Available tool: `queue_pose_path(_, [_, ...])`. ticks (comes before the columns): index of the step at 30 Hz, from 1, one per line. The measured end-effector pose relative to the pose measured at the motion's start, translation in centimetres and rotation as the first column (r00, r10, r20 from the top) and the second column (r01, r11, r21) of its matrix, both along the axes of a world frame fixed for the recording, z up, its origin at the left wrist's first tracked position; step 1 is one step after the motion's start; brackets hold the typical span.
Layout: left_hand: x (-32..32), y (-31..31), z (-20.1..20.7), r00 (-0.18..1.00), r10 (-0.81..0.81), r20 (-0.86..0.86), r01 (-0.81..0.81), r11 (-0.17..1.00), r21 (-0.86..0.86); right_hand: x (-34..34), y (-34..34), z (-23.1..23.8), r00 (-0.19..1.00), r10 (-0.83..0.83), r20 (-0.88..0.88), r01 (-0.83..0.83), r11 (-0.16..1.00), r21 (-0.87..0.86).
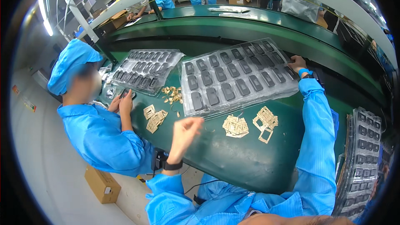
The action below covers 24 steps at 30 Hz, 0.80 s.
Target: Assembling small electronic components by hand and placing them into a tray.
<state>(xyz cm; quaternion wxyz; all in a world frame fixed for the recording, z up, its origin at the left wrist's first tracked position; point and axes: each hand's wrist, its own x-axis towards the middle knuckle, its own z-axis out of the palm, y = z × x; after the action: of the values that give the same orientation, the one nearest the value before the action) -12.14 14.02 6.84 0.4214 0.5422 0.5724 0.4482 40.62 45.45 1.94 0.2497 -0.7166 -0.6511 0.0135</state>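
A clear plastic tray with rows of dark rectangular phone-like pieces lies tilted across the green table. My right hand is at its right edge, fingers closed on the rim beside the end pieces. Nearer to me, my left hand hangs above the table's front, fingers curled together and slightly blurred. Whatever it may hold is too small to make out. Two piles of cream-coloured frame-shaped pieces, a left pile and a right pile, lie between the tray and me.
At my left, a co-worker in blue holds a small dark item. Beyond are a second tray, more cream pieces and small tan scraps. Stacked trays stand at right. A green ledge runs behind; a cardboard box sits below left.
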Motion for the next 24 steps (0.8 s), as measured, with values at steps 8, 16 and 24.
queue_pose_path(8, [-1.4,5.0,-0.9,0.572,0.399,-0.717,-0.066,0.893,0.444,-20.8,-11.7,5.0,0.802,0.586,-0.117,-0.554,0.802,0.223])
queue_pose_path(16, [-0.8,6.0,-2.2,0.586,0.265,-0.766,0.006,0.944,0.331,-32.4,-19.4,3.7,0.534,0.840,0.099,-0.842,0.519,0.148])
queue_pose_path(24, [-3.0,6.0,-2.6,0.800,0.127,-0.587,0.058,0.957,0.285,-33.1,-19.7,4.1,0.651,0.755,0.076,-0.758,0.652,0.018])
